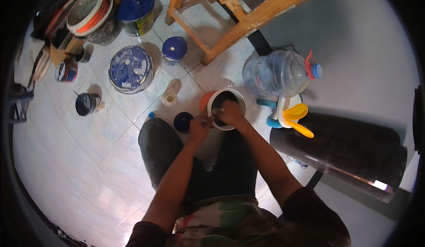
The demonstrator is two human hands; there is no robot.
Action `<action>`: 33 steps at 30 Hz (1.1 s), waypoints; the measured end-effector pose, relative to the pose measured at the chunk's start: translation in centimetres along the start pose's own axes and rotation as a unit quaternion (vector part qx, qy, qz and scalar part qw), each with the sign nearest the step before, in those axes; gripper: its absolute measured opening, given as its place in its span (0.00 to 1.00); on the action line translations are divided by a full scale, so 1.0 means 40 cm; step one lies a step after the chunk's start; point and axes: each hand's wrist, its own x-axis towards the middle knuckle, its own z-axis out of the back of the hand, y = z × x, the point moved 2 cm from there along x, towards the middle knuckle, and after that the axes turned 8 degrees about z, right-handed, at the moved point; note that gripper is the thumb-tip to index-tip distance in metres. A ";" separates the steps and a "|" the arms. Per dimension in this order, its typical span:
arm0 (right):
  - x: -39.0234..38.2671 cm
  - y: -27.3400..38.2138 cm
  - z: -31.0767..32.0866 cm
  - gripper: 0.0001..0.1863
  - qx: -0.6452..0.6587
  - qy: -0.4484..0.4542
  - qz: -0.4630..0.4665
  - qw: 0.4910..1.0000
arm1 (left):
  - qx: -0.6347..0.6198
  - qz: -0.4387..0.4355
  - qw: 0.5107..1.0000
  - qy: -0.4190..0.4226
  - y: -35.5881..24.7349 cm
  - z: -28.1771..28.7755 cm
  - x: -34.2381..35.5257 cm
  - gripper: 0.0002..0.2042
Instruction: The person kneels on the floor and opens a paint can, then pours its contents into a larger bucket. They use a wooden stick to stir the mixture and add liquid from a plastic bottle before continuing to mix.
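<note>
Between my knees stands a white bucket with a dark inside. My right hand reaches over its rim with the fingers curled; whatever they grip is hidden in the shadow. At the lower left of the rim is my left hand, its fingers closed against the edge, with a small pale spot showing among them. An orange-red round thing is partly covered by the bucket. Just left of my left hand lies a dark blue round lid or tub. A small whitish bottle is upright farther off.
A large clear water jug lies at right, near a yellow-handled white sprayer-like thing and a dark cylinder. A wooden stand rises ahead. Blue-lidded tubs, stacked buckets and a dark paint can are left.
</note>
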 end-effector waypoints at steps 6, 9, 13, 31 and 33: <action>-0.057 -0.027 0.048 0.19 -0.036 -0.042 -0.138 0.989 | 0.014 -0.019 1.000 0.007 0.002 0.020 -0.013 0.27; -0.092 0.025 -0.018 0.19 -0.004 0.037 0.038 0.999 | 0.045 -0.041 0.998 -0.002 -0.011 0.023 -0.011 0.26; -0.001 -0.009 0.026 0.20 -0.014 -0.127 -0.008 0.992 | 0.039 -0.037 0.998 -0.013 0.039 0.025 -0.008 0.24; -0.050 -0.046 -0.059 0.21 -0.024 0.032 0.069 0.997 | 0.058 -0.011 0.998 0.010 -0.023 0.027 -0.007 0.27; -0.027 0.006 0.041 0.19 0.037 -0.033 -0.006 0.999 | 0.041 -0.037 0.998 -0.008 0.033 0.028 -0.014 0.27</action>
